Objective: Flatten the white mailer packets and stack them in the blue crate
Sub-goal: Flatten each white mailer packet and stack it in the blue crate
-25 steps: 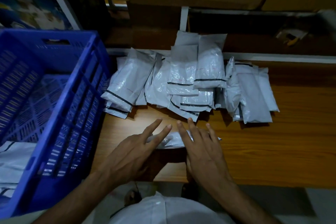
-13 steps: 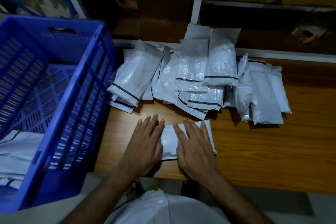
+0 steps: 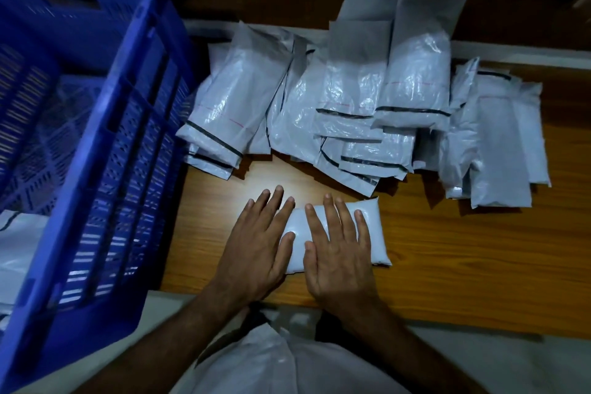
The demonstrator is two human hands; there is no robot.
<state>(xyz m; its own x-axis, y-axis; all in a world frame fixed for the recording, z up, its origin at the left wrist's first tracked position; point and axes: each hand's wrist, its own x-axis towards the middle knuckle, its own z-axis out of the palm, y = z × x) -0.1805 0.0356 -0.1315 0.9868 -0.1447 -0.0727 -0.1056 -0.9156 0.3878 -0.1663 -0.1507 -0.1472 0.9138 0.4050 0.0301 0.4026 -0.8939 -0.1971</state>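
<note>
One white mailer packet (image 3: 375, 233) lies near the front edge of the wooden table (image 3: 463, 253). Both palms press flat on it with straight fingers: my left hand (image 3: 259, 246) covers its left end, my right hand (image 3: 339, 253) its middle. A heap of several white mailer packets (image 3: 361, 112) with black seal strips lies behind it. The blue crate (image 3: 105, 144) stands at the left, beside the table. White packets (image 3: 19, 253) show inside the crate at its near left.
A white rail (image 3: 524, 54) runs along the table's far edge, with dark shelving behind it. The crate's perforated wall rises just left of my left hand. Bare wood lies to the right of the pressed packet.
Both hands slid forward onto the packet and now press flat on it. The packet has spread out wider under the palms. The view moved closer to the table.
</note>
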